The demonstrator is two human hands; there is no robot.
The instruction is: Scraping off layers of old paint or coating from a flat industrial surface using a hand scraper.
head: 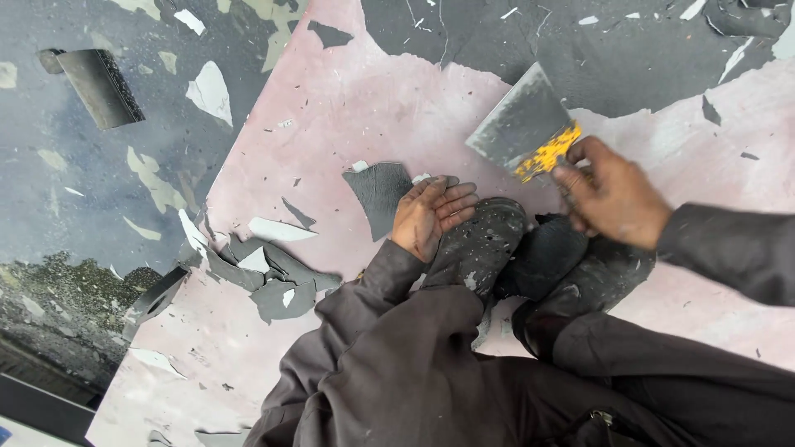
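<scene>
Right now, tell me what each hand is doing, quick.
Left hand: open, palm up, holding nothing, resting by the dark shoe.
Right hand: closed on the yellow handle of a wide scraper.

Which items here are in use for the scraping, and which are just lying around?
In use:
- scraper with yellow handle, gripped by right hand
- pink surface with grey coating partly left on it
- left hand, resting on shoe

Lying about:
- loose grey flakes
- second scraper, untouched at upper left
</scene>
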